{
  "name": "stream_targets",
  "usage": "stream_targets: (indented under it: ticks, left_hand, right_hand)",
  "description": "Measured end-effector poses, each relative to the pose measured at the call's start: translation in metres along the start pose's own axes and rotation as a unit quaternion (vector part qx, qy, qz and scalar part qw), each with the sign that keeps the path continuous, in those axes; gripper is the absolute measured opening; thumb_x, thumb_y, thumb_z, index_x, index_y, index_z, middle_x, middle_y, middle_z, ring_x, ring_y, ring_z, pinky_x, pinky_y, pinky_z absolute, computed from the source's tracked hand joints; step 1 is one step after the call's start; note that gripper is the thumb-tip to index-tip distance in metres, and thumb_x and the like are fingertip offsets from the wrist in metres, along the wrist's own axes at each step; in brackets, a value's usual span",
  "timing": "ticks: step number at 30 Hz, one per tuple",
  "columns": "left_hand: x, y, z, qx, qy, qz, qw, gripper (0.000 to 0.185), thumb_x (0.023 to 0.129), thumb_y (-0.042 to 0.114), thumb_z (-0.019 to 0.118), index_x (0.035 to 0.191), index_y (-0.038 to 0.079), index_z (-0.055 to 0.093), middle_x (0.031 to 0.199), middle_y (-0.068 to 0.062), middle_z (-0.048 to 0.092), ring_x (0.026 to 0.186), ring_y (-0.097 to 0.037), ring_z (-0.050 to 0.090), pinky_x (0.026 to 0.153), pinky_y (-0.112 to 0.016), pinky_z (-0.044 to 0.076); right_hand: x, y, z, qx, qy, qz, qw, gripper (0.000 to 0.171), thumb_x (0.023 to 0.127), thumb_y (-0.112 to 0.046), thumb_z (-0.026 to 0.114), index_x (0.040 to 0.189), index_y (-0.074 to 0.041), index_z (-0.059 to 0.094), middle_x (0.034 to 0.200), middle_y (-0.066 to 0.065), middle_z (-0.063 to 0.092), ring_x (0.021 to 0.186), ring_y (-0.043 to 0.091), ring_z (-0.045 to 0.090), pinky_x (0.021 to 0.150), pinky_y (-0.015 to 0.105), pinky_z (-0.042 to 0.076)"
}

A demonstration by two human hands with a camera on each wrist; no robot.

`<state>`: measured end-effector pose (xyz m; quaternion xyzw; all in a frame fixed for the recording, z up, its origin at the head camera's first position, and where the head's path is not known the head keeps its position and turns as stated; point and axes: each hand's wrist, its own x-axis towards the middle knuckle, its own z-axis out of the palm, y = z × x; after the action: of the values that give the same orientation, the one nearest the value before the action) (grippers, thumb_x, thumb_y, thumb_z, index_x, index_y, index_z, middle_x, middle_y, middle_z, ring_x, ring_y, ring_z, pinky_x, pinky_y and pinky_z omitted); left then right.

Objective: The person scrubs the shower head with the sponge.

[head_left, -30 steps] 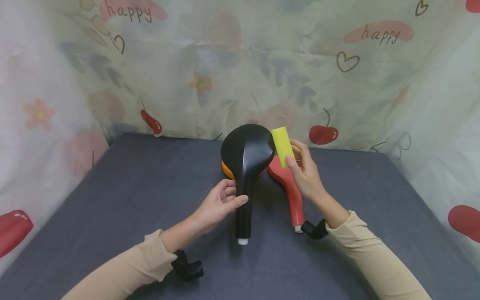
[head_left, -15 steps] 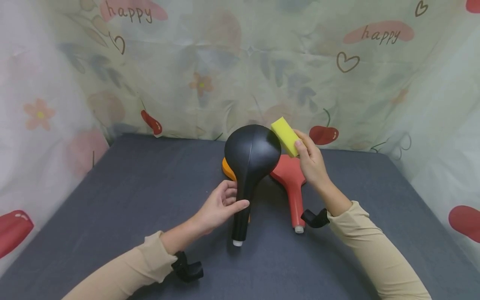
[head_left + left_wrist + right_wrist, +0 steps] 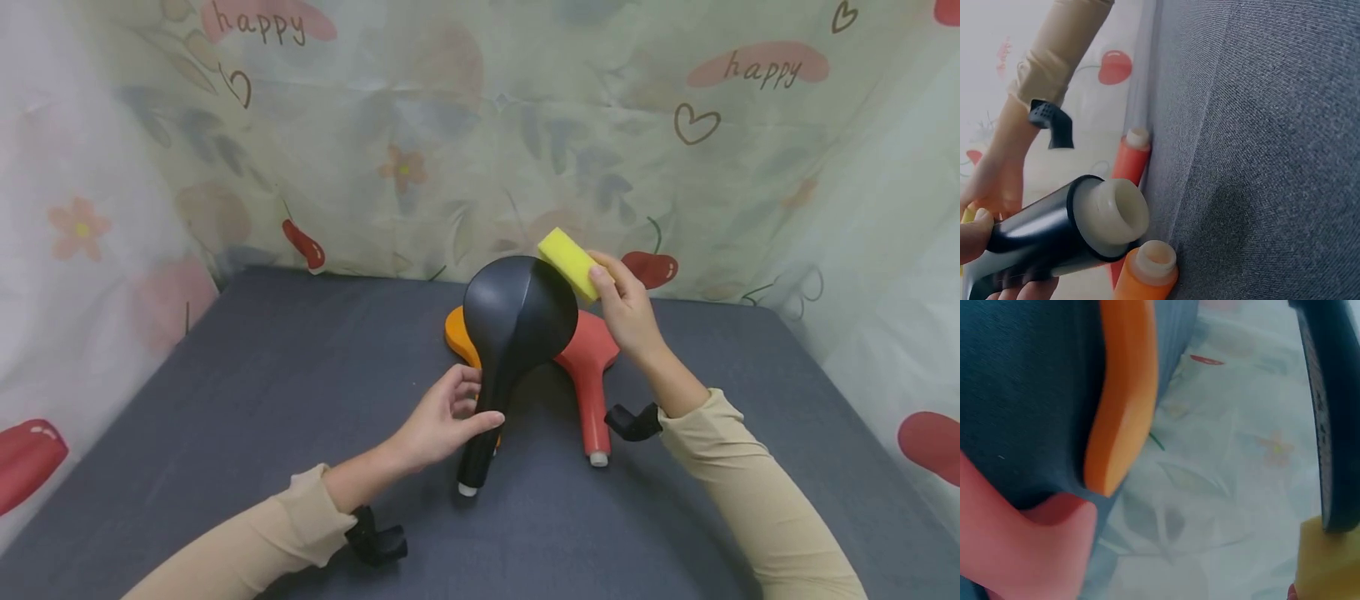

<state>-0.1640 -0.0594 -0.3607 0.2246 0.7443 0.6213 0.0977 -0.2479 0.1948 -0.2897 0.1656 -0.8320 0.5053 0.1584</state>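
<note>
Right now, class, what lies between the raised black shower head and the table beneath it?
Head view: the orange shower head lies there, partly hidden behind the black shower head.

Three shower heads near the middle of the table [image 3: 225,400]: one shower head [image 3: 517,321] raised by its handle in the left hand [image 3: 442,421], tilted; behind it to the left, a second [image 3: 459,333] lying flat (mostly hidden); to its right, a third [image 3: 588,367] lying flat. Sponge [image 3: 570,262] in the right hand [image 3: 626,312], against the raised head's upper right edge. Curtain [image 3: 450,125] behind.
</note>
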Motion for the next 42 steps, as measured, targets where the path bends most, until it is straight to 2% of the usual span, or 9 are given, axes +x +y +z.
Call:
stream_targets:
  ticks: [9,14,20,24,29,32,36,39,42]
  left_hand:
    - [0.0,0.0,0.0,0.021,0.026,0.006,0.9994,0.044,0.086,0.012,0.066,0.122,0.002,0.043,0.12,-0.021,0.06,0.103,-0.03,0.06,0.082,-0.032,0.055]
    - [0.0,-0.002,0.0,0.053,0.029,0.01,0.9981,0.045,0.085,0.014,0.068,0.122,0.004,0.044,0.119,-0.018,0.061,0.102,-0.028,0.062,0.088,-0.038,0.054]
    - [-0.001,0.0,0.004,0.079,0.032,0.016,0.9962,0.047,0.084,0.016,0.07,0.122,0.004,0.045,0.119,-0.016,0.061,0.103,-0.028,0.062,0.094,-0.046,0.05]
    - [-0.002,0.002,0.003,0.086,0.049,0.017,0.995,0.046,0.083,0.013,0.07,0.121,0.004,0.046,0.119,-0.016,0.061,0.104,-0.029,0.061,0.095,-0.048,0.049]
    - [-0.002,0.005,0.003,0.099,0.063,0.007,0.9931,0.046,0.081,0.013,0.072,0.12,0.006,0.048,0.119,-0.014,0.061,0.105,-0.029,0.061,0.094,-0.048,0.049]
    - [-0.002,0.005,0.004,0.111,0.067,0.007,0.9916,0.046,0.081,0.014,0.073,0.12,0.006,0.049,0.118,-0.013,0.061,0.104,-0.029,0.061,0.093,-0.047,0.05]
    - [-0.001,0.006,0.006,0.124,0.071,0.011,0.9897,0.046,0.08,0.013,0.073,0.119,0.006,0.05,0.116,-0.011,0.062,0.103,-0.027,0.061,0.091,-0.043,0.052]
    - [-0.001,0.006,0.007,0.132,0.075,0.01,0.9884,0.045,0.079,0.012,0.073,0.118,0.007,0.052,0.114,-0.01,0.062,0.103,-0.026,0.062,0.091,-0.041,0.052]
    - [-0.001,0.006,0.008,0.143,0.081,0.011,0.9864,0.045,0.079,0.012,0.074,0.117,0.008,0.052,0.113,-0.008,0.063,0.101,-0.024,0.062,0.09,-0.039,0.052]
  right_hand:
    - [0.009,-0.008,-0.013,-0.05,-0.039,0.027,0.998,0.04,0.099,-0.032,0.041,0.131,-0.009,0.051,0.112,0.012,0.053,0.087,0.014,0.048,0.075,0.023,0.041]
    - [0.014,-0.016,-0.013,-0.065,-0.049,0.036,0.996,0.043,0.097,-0.038,0.045,0.131,-0.013,0.052,0.122,0.012,0.055,0.095,0.018,0.049,0.079,0.028,0.043]
    - [0.021,-0.027,-0.008,-0.067,-0.06,0.013,0.996,0.041,0.095,-0.037,0.048,0.13,-0.017,0.054,0.129,0.009,0.054,0.099,0.021,0.051,0.079,0.03,0.043]
    - [0.026,-0.03,-0.009,-0.09,-0.06,0.015,0.994,0.04,0.095,-0.036,0.05,0.129,-0.017,0.055,0.129,0.009,0.055,0.098,0.022,0.053,0.075,0.029,0.044]
    - [0.031,-0.034,-0.012,-0.131,-0.053,0.034,0.989,0.041,0.094,-0.039,0.05,0.125,-0.014,0.059,0.121,0.011,0.06,0.091,0.023,0.054,0.069,0.028,0.043]
    - [0.034,-0.04,-0.012,-0.135,-0.052,0.032,0.989,0.041,0.093,-0.039,0.052,0.123,-0.012,0.061,0.12,0.012,0.059,0.093,0.023,0.053,0.07,0.028,0.044]
    - [0.035,-0.053,-0.004,-0.131,-0.049,-0.001,0.99,0.037,0.091,-0.034,0.056,0.117,-0.01,0.065,0.12,0.012,0.057,0.101,0.023,0.053,0.073,0.028,0.046]
    - [0.032,-0.063,0.004,-0.14,-0.049,-0.062,0.987,0.033,0.088,-0.029,0.061,0.112,-0.008,0.067,0.118,0.012,0.06,0.105,0.025,0.052,0.076,0.031,0.047]
    - [0.028,-0.069,0.009,-0.161,-0.046,-0.118,0.979,0.031,0.084,-0.026,0.064,0.108,-0.006,0.069,0.118,0.013,0.06,0.108,0.028,0.049,0.079,0.036,0.044]
